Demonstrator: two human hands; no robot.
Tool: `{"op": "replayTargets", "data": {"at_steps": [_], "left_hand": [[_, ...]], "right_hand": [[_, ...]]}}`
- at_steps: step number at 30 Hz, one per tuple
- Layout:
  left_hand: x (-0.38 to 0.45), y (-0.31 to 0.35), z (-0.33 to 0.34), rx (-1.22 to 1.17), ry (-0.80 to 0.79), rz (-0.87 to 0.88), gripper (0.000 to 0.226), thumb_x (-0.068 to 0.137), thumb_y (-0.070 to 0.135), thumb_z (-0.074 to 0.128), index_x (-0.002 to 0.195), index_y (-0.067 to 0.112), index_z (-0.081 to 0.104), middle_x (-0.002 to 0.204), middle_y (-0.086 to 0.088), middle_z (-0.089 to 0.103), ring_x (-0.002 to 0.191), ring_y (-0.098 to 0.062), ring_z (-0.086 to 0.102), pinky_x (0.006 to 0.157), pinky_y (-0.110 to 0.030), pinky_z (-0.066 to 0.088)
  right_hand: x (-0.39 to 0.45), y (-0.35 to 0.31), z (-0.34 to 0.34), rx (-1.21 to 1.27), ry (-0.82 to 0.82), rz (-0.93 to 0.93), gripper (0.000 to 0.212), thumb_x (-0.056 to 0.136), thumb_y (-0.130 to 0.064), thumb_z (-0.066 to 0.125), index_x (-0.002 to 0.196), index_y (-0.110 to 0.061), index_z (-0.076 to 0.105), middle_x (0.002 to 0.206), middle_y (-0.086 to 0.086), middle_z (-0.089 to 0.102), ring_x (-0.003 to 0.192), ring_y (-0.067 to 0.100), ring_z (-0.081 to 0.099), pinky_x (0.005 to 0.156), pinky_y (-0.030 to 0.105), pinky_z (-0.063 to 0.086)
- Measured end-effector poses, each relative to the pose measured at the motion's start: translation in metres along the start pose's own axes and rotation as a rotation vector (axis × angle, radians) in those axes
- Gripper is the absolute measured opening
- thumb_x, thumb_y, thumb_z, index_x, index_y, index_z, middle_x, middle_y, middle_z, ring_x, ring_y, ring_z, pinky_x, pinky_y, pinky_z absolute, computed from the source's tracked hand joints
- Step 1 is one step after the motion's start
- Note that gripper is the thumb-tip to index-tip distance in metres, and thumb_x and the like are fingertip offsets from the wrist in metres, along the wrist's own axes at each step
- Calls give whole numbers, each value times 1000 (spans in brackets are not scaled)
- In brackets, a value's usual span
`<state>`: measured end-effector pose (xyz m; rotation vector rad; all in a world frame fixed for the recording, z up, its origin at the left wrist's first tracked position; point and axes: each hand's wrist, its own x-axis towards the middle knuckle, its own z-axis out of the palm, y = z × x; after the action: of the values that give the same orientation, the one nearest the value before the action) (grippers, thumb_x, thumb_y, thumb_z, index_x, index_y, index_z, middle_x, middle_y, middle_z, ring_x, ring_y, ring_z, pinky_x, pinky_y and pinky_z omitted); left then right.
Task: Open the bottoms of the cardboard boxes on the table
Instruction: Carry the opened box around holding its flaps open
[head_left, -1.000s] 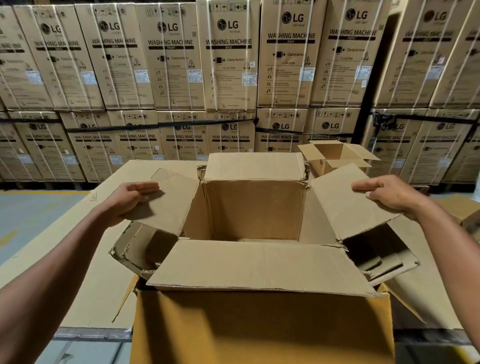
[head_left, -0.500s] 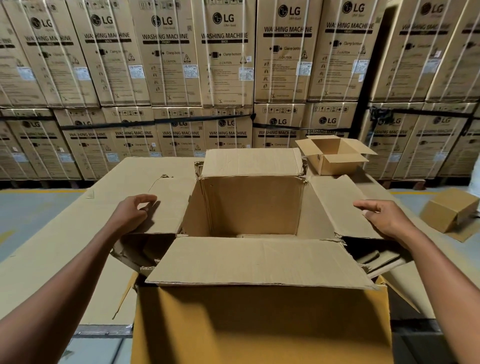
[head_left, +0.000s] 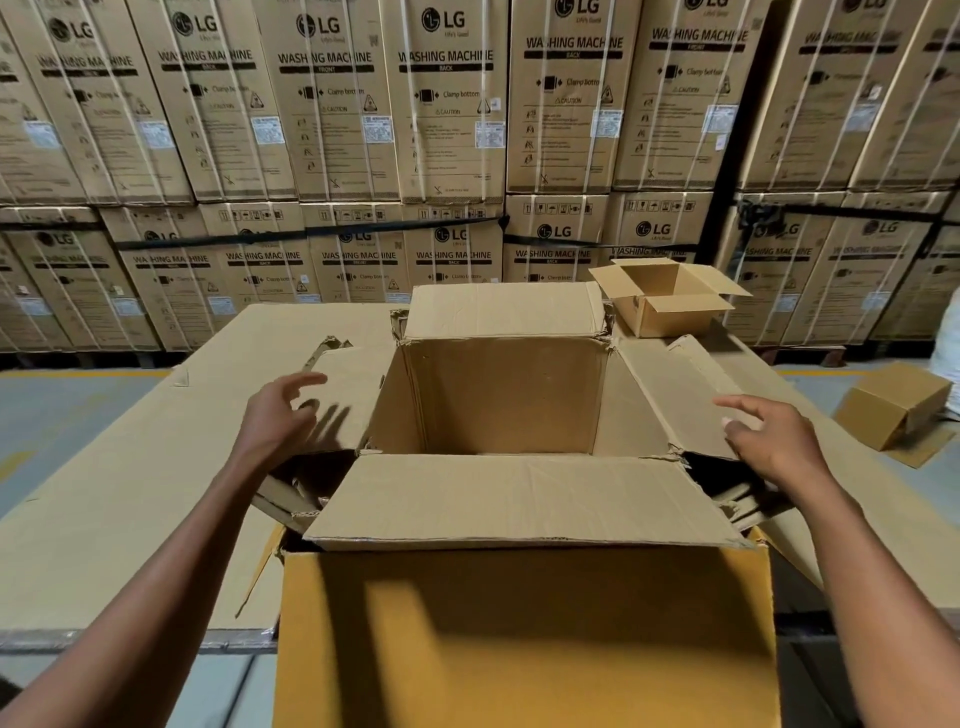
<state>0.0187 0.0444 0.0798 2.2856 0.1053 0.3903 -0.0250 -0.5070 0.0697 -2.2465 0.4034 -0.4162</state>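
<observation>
Brown corrugated cardboard box (head_left: 524, 623), centre frame on the cardboard-covered bench (head_left: 130, 467), stands with four flaps spread. Left hand (head_left: 275, 421) and right hand (head_left: 769, 436) hover empty, fingers spread. Recommended: press both side flaps outward evenly, avoiding their torn corners.

A large cardboard box (head_left: 524, 623) stands near the viewer, its top wide open; the square opening between its four spread flaps leaves free room to reach straight down inside. The near flap (head_left: 514, 501) juts toward the viewer and partly covers the approach from the front. The left hand (head_left: 278, 421) hovers above the left flap (head_left: 348, 384), the right hand (head_left: 769, 436) above the right flap (head_left: 670, 395), fingers loosely spread. Far right on the table (head_left: 130, 441), a small open box (head_left: 667, 299) blocks that corner. The table's left side lies bare. Stacked washing-machine cartons (head_left: 447, 114) wall off the far side.
</observation>
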Motion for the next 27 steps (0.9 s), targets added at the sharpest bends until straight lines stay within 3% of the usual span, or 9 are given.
{"op": "replayTargets", "data": {"at_steps": [2, 5, 8, 12, 19, 22, 27], "left_hand": [[-9, 21, -3, -111, 33, 73, 41, 90, 0, 58, 115, 30, 68, 130, -3, 67, 124, -24, 60, 94, -36, 49], [-31, 63, -1, -228, 6, 178, 37, 96, 5, 57, 124, 27, 67, 133, 1, 65, 121, -20, 63, 98, -44, 51], [-61, 106, 13, -293, -102, 314, 37, 97, 7, 60, 130, 23, 65, 131, 9, 65, 120, -11, 62, 104, -31, 50], [-98, 154, 48, -386, -195, 418, 41, 95, -1, 59, 131, 17, 64, 130, 7, 65, 120, -1, 60, 103, -16, 46], [-173, 239, 115, -580, -366, 559, 39, 96, 1, 57, 128, 20, 65, 128, 9, 66, 117, -2, 61, 102, -25, 50], [-216, 267, 146, -643, -496, 604, 36, 98, 6, 56, 128, 23, 65, 129, 10, 65, 116, -2, 61, 92, -16, 51], [-282, 292, 213, -667, -722, 645, 35, 99, 9, 57, 128, 27, 65, 129, 15, 63, 120, -1, 58, 97, -23, 49]], "right_hand": [[-15, -11, -4, 94, 25, -41, 32, 95, -14, 63, 123, -30, 71, 140, 6, 60, 134, 28, 50, 106, 39, 42], [-41, -29, -9, 253, 40, -100, 33, 96, -14, 63, 121, -35, 70, 131, -4, 65, 123, 18, 58, 103, 47, 50], [-72, -45, -11, 372, 66, -130, 36, 97, -12, 62, 126, -32, 69, 126, -13, 67, 116, 7, 61, 102, 37, 50], [-112, -53, -11, 499, 150, -127, 37, 97, -10, 61, 127, -29, 69, 123, -17, 68, 111, -9, 59, 99, 23, 48], [-172, -21, -24, 730, 372, 17, 32, 95, -1, 61, 122, -14, 71, 114, -9, 73, 104, 3, 69, 90, 22, 56], [-193, 10, -33, 718, 408, 67, 28, 96, -5, 61, 120, -14, 72, 111, -9, 74, 100, 5, 70, 82, 18, 55], [-217, 69, -69, 700, 442, 189, 28, 97, -4, 60, 117, -19, 72, 113, -7, 74, 101, 4, 70, 85, 23, 55]]}}
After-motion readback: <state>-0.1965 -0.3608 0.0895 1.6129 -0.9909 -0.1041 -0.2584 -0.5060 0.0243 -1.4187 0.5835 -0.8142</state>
